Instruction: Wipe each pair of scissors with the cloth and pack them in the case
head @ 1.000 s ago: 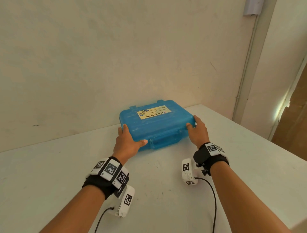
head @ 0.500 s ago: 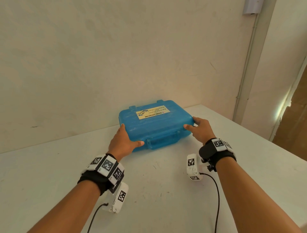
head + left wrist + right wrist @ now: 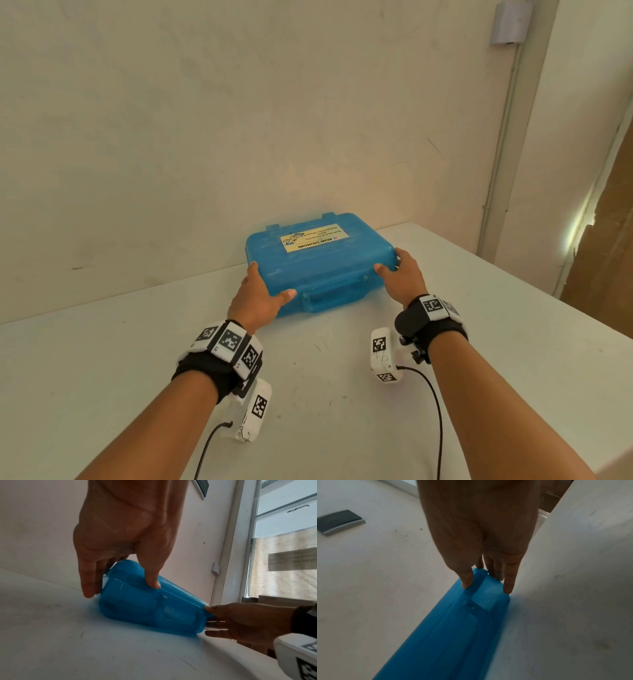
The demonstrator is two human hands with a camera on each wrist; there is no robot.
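case: blue see-through plastic case (image 3: 322, 260) lid closed, flat on the white table (image 3: 102, 377), near the far edge close to the wall (image 3: 171, 120); carry handle (image 3: 334, 294) on the side facing the person
label: yellow-and-white sticker (image 3: 313, 237) on the lid, print reads upside down from the head view
left hand: left hand (image 3: 255, 298) grips the case's near-left corner, thumb on the front face by the handle, fingers down the left end; left wrist view shows the thumb tip (image 3: 153, 584) pressed on the blue plastic and a finger (image 3: 88, 584) reaching down to the tabletop beside the case
right hand: right hand (image 3: 404, 277) grips the near-right corner, thumb on the front edge, fingers wrapped round the right end; right wrist view has thumb (image 3: 467, 578) and one finger (image 3: 508, 582) straddling the case end, other fingers tucked behind it
case contact: looks to sit on the table, cannot tell if lifted at all
scissors/cloth: cannot tell, contents not readable through the plastic
wrists: black bands with white marker blocks (image 3: 227, 342), white camera units below each wrist with black cables (image 3: 435, 404)
surroundings: pipe (image 3: 507, 120) up the wall corner at right, window (image 3: 283, 540) in the left wrist view, dark flat fixture (image 3: 339, 522) on the wall in the right wrist view, blurred
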